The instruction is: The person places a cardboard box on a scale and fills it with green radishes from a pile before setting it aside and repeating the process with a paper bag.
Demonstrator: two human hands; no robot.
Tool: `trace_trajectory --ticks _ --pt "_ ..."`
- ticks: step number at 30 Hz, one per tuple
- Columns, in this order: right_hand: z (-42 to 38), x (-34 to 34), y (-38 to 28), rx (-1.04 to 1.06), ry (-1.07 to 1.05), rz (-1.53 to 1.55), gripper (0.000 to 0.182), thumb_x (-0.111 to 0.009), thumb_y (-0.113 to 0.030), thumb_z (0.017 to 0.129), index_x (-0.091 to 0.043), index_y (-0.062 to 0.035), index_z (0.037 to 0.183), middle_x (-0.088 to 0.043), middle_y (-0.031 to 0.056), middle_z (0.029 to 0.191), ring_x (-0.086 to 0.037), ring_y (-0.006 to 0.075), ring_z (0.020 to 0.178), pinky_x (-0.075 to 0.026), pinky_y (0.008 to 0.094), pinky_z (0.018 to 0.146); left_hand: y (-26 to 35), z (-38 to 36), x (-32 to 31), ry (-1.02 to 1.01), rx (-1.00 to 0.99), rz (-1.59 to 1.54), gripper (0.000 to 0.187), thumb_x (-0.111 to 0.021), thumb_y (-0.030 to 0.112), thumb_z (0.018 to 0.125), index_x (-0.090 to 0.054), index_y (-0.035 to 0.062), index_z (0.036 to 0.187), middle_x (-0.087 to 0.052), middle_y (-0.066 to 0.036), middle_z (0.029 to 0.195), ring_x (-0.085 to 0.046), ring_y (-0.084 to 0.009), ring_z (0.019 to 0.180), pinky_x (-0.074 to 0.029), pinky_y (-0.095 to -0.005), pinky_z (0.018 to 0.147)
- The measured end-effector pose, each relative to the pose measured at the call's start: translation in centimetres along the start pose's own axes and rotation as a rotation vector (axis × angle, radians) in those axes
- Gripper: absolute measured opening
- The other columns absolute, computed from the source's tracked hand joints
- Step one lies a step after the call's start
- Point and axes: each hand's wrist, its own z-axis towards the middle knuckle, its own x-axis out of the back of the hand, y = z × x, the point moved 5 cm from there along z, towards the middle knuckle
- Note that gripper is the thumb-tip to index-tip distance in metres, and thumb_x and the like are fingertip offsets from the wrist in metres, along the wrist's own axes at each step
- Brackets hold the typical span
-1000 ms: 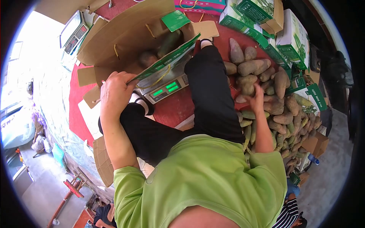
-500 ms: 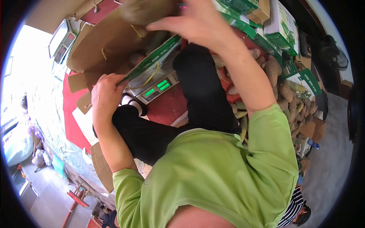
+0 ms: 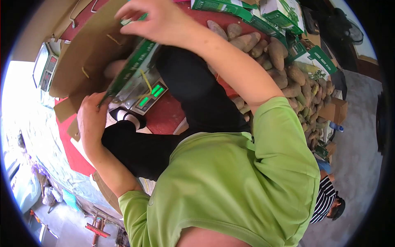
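Red floor covering [image 3: 164, 121] spreads under the work, with a pile of tubers [image 3: 304, 90] on the right, within arm's reach. On the left, an open carton [image 3: 82, 49] appears to rest on a scale [image 3: 142, 103], its readout facing the near side, presumably for easy reading. The left hand [image 3: 91, 117] has its grip closed on the carton's near wall, probably to steady it. The right hand [image 3: 152, 19] hangs over the carton's far end. A tuber [image 3: 115, 68] lies inside. Whether the right grip holds the small green flap [image 3: 142, 17], I cannot tell.

1. Cardboard box [image 3: 92, 51]: open-topped, brown inside, with green printed side and yellow cord handles.
2. Tuber [image 3: 114, 68]: brownish, lying inside the box, partly hidden.
3. Scale [image 3: 150, 96]: green digits lit, just beside the printed side.
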Motion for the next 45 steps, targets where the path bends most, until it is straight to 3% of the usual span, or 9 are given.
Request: trace_trajectory --ticks 4,5,9,13,15,23,25,29,45 --pt "-5.6 7.7 5.4 -0.552 0.060 0.262 0.040 -0.071 -0.005 0.078 -0.055 -0.0018 0.115 -0.062 0.0069 0.102 -0.060 0.0152 0.096 -0.049 0.0295 0.081 -0.2 0.1 0.1 0.031 0.077 0.018 0.018 -0.062 0.018 0.083 -0.068 0.0068 0.096 -0.059 -0.012 0.082 -0.056 -0.0310 0.081 -0.044 -0.0402 0.072" --pt "-7.8 9.6 8.1 -0.331 0.141 0.052 0.026 -0.067 -0.015 0.082 -0.065 -0.0027 0.105 -0.067 0.0036 0.093 -0.062 0.0121 0.087 -0.050 0.0266 0.077 -0.3 0.1 0.1 0.047 0.049 0.009 0.018 -0.062 0.018 0.083 -0.068 0.0063 0.096 -0.059 -0.013 0.081 -0.056 -0.0309 0.081 -0.044 -0.0399 0.071" --pt "-20.0 14.2 16.7 -0.670 0.142 -0.251 0.030 -0.067 -0.019 0.080 -0.064 -0.0048 0.106 -0.068 0.0123 0.100 -0.064 0.0240 0.093 -0.049 0.0329 0.082 -0.3 0.2 0.1 0.062 0.084 0.000 0.017 -0.062 0.016 0.083 -0.067 0.0043 0.094 -0.059 -0.013 0.079 -0.056 -0.0303 0.079 -0.043 -0.0386 0.070" --pt "-33.8 15.9 21.3 -0.993 -0.099 -0.732 0.026 -0.060 -0.020 0.082 -0.066 -0.0077 0.103 -0.068 0.0122 0.098 -0.064 0.0292 0.093 -0.050 0.0363 0.081 -0.5 0.5 0.0 0.048 0.076 -0.014 0.016 -0.062 0.015 0.083 -0.065 0.0030 0.092 -0.059 -0.013 0.078 -0.056 -0.0301 0.078 -0.043 -0.0373 0.070" --pt "-39.5 14.9 22.2 -0.873 -0.595 -0.921 0.031 -0.062 -0.024 0.078 -0.065 -0.0055 0.103 -0.063 0.0189 0.100 -0.062 0.0347 0.093 -0.050 0.0422 0.081 -0.6 0.7 -0.1 0.036 0.091 0.000 0.016 -0.062 0.016 0.084 -0.065 0.0028 0.092 -0.060 -0.013 0.079 -0.057 -0.0300 0.078 -0.044 -0.0368 0.070" --pt "-55.0 11.3 23.1 -1.038 -1.087 -0.974 0.039 -0.054 -0.034 0.088 -0.065 -0.0018 0.107 -0.059 0.0145 0.119 -0.055 0.0295 0.112 -0.045 0.0403 0.093 -1.2 0.8 -0.4 0.066 0.132 -0.032 0.016 -0.063 0.015 0.084 -0.065 0.0022 0.093 -0.063 -0.014 0.086 -0.060 -0.0296 0.081 -0.045 -0.0355 0.073" --pt "-55.8 12.1 21.4 -1.673 -0.254 -0.533 0.058 -0.069 -0.030 0.081 -0.050 -0.0108 0.132 -0.053 0.0163 0.130 -0.057 0.0349 0.107 -0.048 0.0401 0.086 -1.5 0.8 -0.5 0.058 0.155 -0.061 0.015 -0.064 0.014 0.083 -0.065 0.0019 0.092 -0.063 -0.014 0.085 -0.059 -0.0298 0.080 -0.045 -0.0357 0.073" --pt "-54.2 9.7 19.2 -1.896 0.139 -0.103 0.089 -0.078 -0.026 0.073 -0.028 -0.0050 0.144 -0.046 0.0208 0.137 -0.044 0.0326 0.127 -0.038 0.0387 0.105 -1.6 0.9 -0.5 0.078 0.144 -0.030 0.015 -0.064 0.013 0.083 -0.065 0.0017 0.092 -0.063 -0.014 0.084 -0.059 -0.0298 0.080 -0.045 -0.0355 0.073" --pt "-54.4 8.2 20.3 -1.989 0.460 0.110 0.083 -0.079 -0.028 0.071 -0.035 -0.0159 0.141 -0.050 0.0094 0.134 -0.048 0.0280 0.121 -0.040 0.0462 0.089 -1.0 1.1 -0.3 0.069 0.110 -0.001 0.014 -0.064 0.013 0.082 -0.065 0.0013 0.090 -0.061 -0.014 0.080 -0.057 -0.0308 0.078 -0.044 -0.0369 0.071"
